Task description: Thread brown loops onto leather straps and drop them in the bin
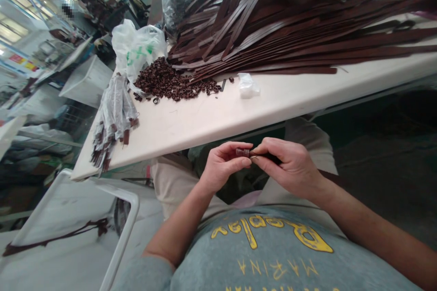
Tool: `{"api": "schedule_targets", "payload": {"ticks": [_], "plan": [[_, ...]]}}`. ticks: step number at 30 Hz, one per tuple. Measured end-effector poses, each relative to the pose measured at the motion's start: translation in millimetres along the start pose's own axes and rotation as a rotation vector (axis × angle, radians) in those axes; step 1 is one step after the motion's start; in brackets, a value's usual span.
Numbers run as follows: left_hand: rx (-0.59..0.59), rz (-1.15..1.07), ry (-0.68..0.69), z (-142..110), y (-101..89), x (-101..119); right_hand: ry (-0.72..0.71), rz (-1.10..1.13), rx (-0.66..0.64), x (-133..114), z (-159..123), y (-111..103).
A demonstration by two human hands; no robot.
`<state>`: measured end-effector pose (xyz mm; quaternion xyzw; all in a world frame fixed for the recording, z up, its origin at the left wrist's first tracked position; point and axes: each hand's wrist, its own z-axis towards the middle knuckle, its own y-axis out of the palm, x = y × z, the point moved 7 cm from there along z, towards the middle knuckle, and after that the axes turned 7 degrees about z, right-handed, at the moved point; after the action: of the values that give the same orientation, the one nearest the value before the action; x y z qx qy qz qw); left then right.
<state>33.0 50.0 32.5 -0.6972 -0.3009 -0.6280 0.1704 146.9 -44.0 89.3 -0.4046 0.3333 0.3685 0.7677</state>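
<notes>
Small reddish-brown piece [242, 151], short and glossy, held roughly crosswise between the thumb and fingers of the left hand [221, 163]. Just beside its right end, a thin brownish item [253, 155] (mostly hidden, its full shape unclear) is pinched in the right hand [290, 161].

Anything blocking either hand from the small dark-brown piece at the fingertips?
Nothing visible. The left hand pinches the small dark-brown piece between thumb and fingers; the fingertips of the right hand are right by its end, contact unclear. The white table lies beyond both hands, not between.
</notes>
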Motion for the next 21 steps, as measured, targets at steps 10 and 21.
{"api": "schedule_targets", "payload": {"ticks": [10, 21], "plan": [[0.065, 0.127, -0.004, -5.0, -13.6, -0.4, 0.073, -0.206, -0.209, 26.9, -17.2, 8.5], [-0.008, 0.122, -0.075, -7.9, -4.5, -4.9, 0.082, -0.181, -0.276, 26.8, -22.8, 19.9]]}}
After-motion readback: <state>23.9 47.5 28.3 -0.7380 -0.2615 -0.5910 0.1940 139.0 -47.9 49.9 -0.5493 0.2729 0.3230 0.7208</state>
